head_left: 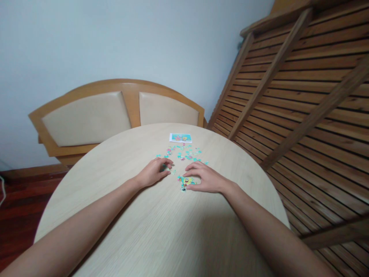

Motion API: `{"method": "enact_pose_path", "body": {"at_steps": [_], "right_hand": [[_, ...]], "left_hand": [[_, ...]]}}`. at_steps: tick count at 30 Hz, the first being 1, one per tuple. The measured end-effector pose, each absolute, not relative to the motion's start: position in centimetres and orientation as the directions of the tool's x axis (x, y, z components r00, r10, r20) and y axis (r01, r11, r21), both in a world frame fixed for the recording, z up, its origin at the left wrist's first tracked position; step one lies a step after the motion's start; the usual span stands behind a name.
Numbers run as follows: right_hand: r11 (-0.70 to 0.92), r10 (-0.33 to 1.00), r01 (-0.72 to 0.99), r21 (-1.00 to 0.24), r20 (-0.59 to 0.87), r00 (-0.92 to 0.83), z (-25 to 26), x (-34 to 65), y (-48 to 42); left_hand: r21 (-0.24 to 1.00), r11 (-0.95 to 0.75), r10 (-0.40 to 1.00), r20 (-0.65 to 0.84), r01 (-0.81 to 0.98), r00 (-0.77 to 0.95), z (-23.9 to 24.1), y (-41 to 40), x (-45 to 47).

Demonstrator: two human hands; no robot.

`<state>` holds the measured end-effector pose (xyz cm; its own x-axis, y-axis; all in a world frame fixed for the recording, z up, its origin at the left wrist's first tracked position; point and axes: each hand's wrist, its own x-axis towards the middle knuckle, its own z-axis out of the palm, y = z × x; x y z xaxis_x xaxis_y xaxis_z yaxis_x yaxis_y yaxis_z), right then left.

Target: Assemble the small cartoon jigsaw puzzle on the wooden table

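My left hand (154, 172) rests on the round pale wooden table (161, 227), fingers curled over a small teal puzzle piece (166, 167). To its right, my right hand (203, 178) lies on the table with thumb and fingers pinched on a joined cluster of yellow and teal puzzle pieces (184, 182). Beyond both hands, several loose puzzle pieces (186, 152) in teal and pink are scattered. A small reference picture card (180, 137) lies flat near the table's far edge.
A wooden bench with two beige padded back panels (115, 113) curves behind the table. A slatted wooden frame (302, 96) leans against the wall at the right. Dark red wooden floor (17, 204) shows at the left.
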<state>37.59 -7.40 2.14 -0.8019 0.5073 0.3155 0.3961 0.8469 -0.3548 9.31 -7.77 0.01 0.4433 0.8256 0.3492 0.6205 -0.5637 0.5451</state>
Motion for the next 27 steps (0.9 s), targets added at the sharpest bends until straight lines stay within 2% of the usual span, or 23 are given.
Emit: {"method": "enact_pose_path", "body": {"at_steps": [9, 17, 23, 27], "right_hand": [[0.828, 0.538, 0.427, -0.363, 0.304, -0.786, 2.4, 37.6, -7.5], [0.822, 0.545, 0.41, -0.395, 0.334, -0.77, 2.0, 37.2, -7.4], [0.806, 0.54, 0.311, -0.503, 0.412, -0.734, 2.6, 35.8, -8.6], [0.724, 0.606, 0.3, -0.621, 0.364, -0.707, 3.0, 35.5, -9.0]], "left_hand": [[0.632, -0.603, 0.775, 0.32, 0.487, 0.545, 1.1, -9.2, 10.0], [0.791, -0.511, 0.797, 0.289, 0.336, 0.531, 1.7, -10.7, 12.1], [0.879, -0.424, 0.853, 0.307, 0.217, 0.423, 1.1, -11.5, 13.8], [0.892, -0.408, 0.869, 0.315, 0.193, 0.381, 0.7, -11.6, 14.3]]}}
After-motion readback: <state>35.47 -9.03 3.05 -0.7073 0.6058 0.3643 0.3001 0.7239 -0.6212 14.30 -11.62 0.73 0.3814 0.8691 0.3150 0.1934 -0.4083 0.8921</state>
